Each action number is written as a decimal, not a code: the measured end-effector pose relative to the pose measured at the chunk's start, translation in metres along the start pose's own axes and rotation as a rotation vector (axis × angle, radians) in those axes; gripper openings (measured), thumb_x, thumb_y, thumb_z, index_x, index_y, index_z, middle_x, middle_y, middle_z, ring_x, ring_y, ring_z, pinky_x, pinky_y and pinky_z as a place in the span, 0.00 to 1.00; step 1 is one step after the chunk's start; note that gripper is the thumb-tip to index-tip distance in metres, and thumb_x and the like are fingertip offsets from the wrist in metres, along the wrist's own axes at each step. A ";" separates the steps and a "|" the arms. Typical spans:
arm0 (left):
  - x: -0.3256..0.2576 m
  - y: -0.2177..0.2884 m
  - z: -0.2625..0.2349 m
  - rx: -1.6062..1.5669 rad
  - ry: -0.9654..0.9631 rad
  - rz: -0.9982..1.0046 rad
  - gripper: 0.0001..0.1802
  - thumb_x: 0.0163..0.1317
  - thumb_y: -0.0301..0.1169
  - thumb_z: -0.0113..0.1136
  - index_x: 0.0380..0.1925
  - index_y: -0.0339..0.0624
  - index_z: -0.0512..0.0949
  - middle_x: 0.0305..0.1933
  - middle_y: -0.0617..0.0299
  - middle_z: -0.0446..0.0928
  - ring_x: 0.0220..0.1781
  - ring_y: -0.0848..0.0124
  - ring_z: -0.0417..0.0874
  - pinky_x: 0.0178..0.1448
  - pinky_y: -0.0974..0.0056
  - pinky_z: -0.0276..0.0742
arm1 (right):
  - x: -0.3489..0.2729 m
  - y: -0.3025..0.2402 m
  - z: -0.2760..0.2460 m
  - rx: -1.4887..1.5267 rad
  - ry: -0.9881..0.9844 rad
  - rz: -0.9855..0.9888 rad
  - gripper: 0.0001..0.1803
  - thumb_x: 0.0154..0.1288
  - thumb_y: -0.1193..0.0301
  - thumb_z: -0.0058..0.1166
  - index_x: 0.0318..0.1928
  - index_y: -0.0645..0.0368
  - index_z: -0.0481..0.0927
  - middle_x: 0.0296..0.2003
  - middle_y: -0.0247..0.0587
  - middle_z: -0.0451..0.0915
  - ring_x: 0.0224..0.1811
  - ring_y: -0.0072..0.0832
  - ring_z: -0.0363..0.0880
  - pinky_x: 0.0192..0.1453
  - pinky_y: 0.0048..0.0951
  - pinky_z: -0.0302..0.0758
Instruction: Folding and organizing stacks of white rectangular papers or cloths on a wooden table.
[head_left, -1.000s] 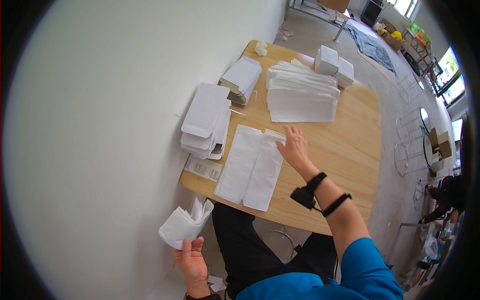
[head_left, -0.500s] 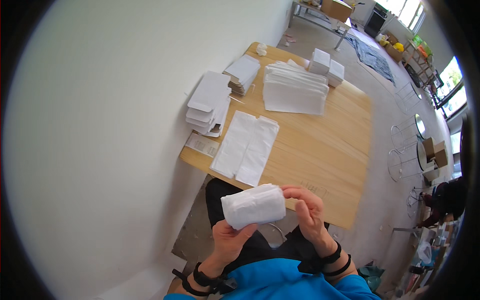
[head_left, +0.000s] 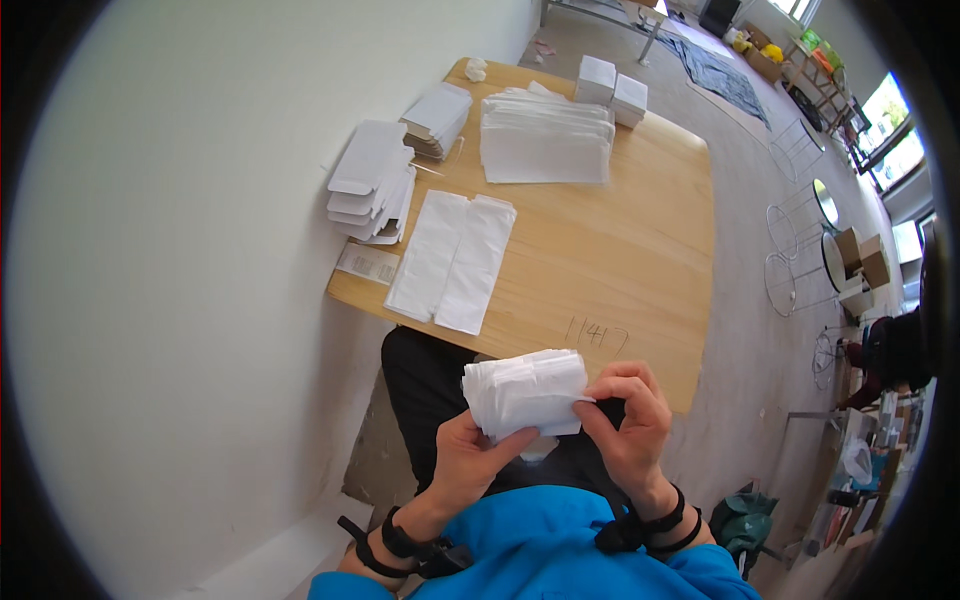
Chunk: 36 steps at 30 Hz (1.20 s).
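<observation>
A thick folded bundle of thin white sheets (head_left: 528,392), perhaps plastic bags, is held above my lap at the table's near edge. My left hand (head_left: 476,462) grips it from below on the left, with the thumb across its front. My right hand (head_left: 630,415) pinches the lower right corner between thumb and fingertips. Some layers fan apart along the left end. Just beyond, two flat folded white sheets (head_left: 452,262) lie side by side on the wooden table (head_left: 600,265).
At the table's left edge are flattened white cartons (head_left: 368,165) and a second carton stack (head_left: 438,112). A pile of white sheets (head_left: 547,140) lies farther back beside two small white boxes (head_left: 612,85). A printed slip (head_left: 368,262) and a crumpled white piece (head_left: 475,69) also lie there.
My right hand has moved from the bundle's upper right corner to pinch its lower right corner. The bundle has turned slightly, and its layers show more at the left end. The view has shifted.
</observation>
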<state>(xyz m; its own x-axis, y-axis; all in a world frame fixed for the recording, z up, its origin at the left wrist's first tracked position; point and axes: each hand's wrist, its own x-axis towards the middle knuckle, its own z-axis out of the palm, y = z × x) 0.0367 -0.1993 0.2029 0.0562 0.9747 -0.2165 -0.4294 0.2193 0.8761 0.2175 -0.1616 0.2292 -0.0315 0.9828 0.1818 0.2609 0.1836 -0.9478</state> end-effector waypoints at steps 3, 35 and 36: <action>0.002 -0.008 0.001 -0.037 -0.011 -0.068 0.19 0.56 0.19 0.66 0.49 0.31 0.76 0.47 0.57 0.80 0.48 0.73 0.81 0.53 0.67 0.79 | -0.003 0.000 -0.008 -0.038 0.082 -0.128 0.10 0.47 0.80 0.68 0.31 0.57 0.81 0.38 0.40 0.78 0.38 0.30 0.75 0.45 0.30 0.73; 0.010 -0.006 0.010 -0.040 -0.050 -0.083 0.14 0.59 0.22 0.65 0.46 0.32 0.78 0.43 0.59 0.81 0.45 0.76 0.80 0.50 0.69 0.77 | -0.024 0.004 -0.041 -0.210 -0.120 -0.500 0.09 0.56 0.66 0.65 0.27 0.58 0.82 0.29 0.37 0.83 0.37 0.34 0.82 0.46 0.38 0.76; 0.008 -0.008 0.009 -0.026 -0.062 -0.068 0.15 0.59 0.21 0.65 0.47 0.32 0.78 0.44 0.59 0.81 0.46 0.76 0.80 0.51 0.69 0.77 | -0.021 0.004 -0.041 -0.230 -0.080 -0.506 0.09 0.54 0.69 0.66 0.30 0.60 0.81 0.30 0.41 0.82 0.37 0.34 0.81 0.43 0.36 0.77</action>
<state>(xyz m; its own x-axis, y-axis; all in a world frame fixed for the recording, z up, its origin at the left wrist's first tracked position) 0.0488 -0.1929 0.1985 0.1414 0.9585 -0.2475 -0.4460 0.2849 0.8485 0.2591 -0.1827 0.2327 -0.2785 0.7729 0.5701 0.3974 0.6331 -0.6643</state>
